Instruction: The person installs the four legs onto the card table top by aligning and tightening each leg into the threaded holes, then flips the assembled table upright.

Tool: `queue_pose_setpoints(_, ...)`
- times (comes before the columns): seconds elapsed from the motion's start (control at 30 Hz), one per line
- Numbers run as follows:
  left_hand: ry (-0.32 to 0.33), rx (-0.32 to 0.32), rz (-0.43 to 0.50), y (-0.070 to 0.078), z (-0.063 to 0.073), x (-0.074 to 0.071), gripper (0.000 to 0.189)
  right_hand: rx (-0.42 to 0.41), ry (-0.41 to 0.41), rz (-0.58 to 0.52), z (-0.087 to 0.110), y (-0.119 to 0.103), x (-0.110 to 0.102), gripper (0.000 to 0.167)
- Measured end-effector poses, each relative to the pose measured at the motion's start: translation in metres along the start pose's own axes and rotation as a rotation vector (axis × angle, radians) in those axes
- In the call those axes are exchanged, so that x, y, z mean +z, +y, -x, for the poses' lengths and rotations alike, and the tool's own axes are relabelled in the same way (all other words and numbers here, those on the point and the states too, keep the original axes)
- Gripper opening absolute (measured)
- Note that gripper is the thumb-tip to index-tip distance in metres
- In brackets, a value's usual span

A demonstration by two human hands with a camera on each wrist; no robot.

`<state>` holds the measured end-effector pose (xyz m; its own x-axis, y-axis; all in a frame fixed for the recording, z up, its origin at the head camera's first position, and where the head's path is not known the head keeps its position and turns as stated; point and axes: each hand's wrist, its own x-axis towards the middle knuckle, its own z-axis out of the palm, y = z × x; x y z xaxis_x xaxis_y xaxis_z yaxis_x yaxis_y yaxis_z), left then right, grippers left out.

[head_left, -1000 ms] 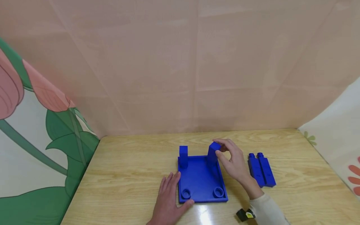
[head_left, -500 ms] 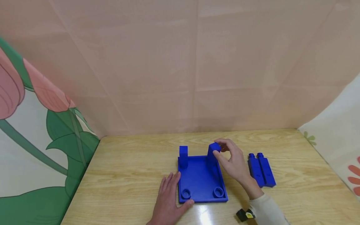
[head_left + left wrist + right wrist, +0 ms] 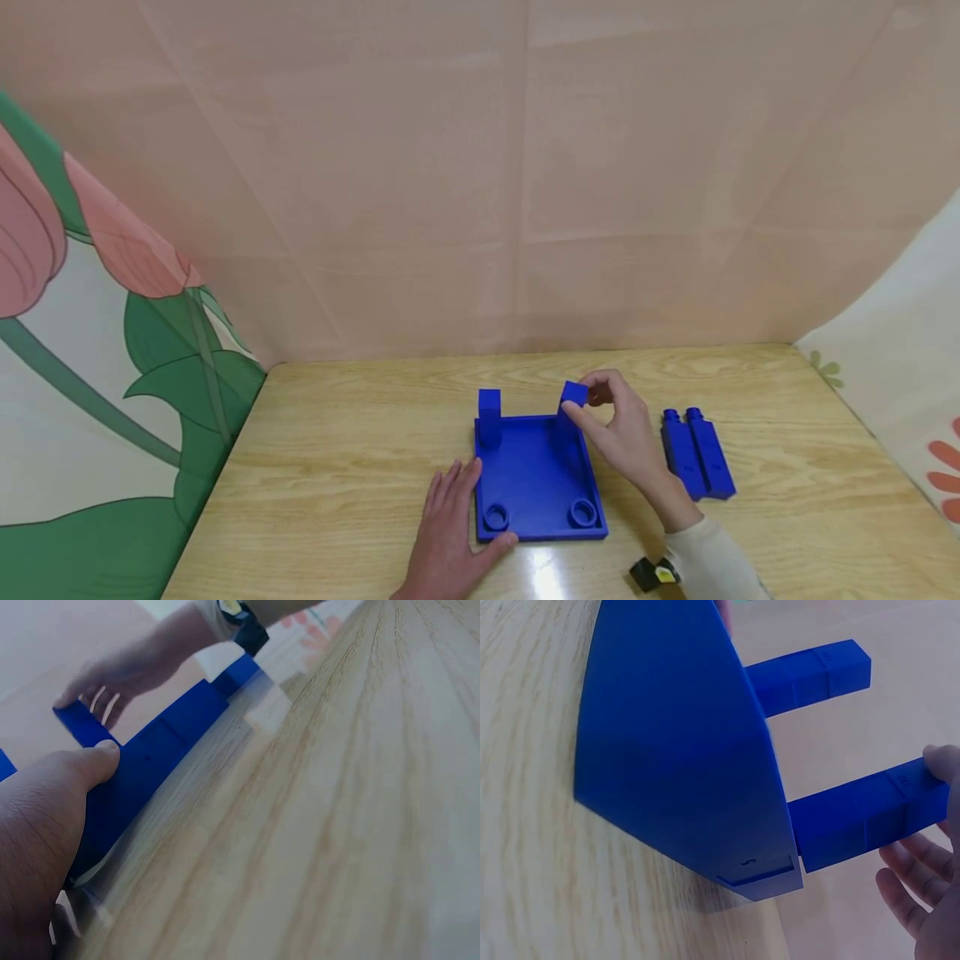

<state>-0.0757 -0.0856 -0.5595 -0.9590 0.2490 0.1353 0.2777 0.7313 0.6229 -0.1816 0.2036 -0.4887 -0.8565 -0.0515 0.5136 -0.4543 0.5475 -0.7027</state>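
Observation:
A shallow square blue plastic tray [image 3: 534,483] with a raised rim lies on the table. One square blue leg [image 3: 490,417] stands upright in its far left corner. My right hand [image 3: 626,429] pinches the top of a second leg [image 3: 573,395] at the far right corner, thumb on the near side. The right wrist view shows that leg [image 3: 866,817] slightly angled, its lower end at the tray's rim. My left hand [image 3: 453,529] rests against the tray's near left corner, fingers fairly straight along the left side and thumb [image 3: 105,757] on the front wall.
Two more blue legs [image 3: 697,457] with round threaded ends lie side by side to the right. Round sockets [image 3: 582,513] sit in the tray's near corners. A black band [image 3: 654,573] is on my right wrist. A pink cloth [image 3: 525,208] hangs behind the wooden table [image 3: 337,450].
The pinched leg has turned in place, its top now squarer to the tray. My right thumb has shifted slightly left with it. The left hand and the tray have stayed put.

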Motion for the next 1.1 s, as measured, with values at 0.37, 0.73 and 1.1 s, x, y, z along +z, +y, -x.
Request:
queue_pose_setpoints(0.37,0.004,0.011,-0.009,0.0001,0.0005,0.0003,0.103,-0.129,-0.099,-0.107,0.0008,0.0055,-0.0031,0.047)
queue_pose_setpoints(0.73,0.018,0.024,-0.014,-0.0002,0.0006,0.0004,0.102,-0.137,-0.102,-0.109,-0.0008,0.005,-0.0051,0.038)
queue_pose_setpoints(1.1,0.056,0.049,-0.02,-0.0004,0.0009,0.0015,0.101,-0.066,-0.015,-0.066,-0.003,0.0043,-0.0025,0.026)
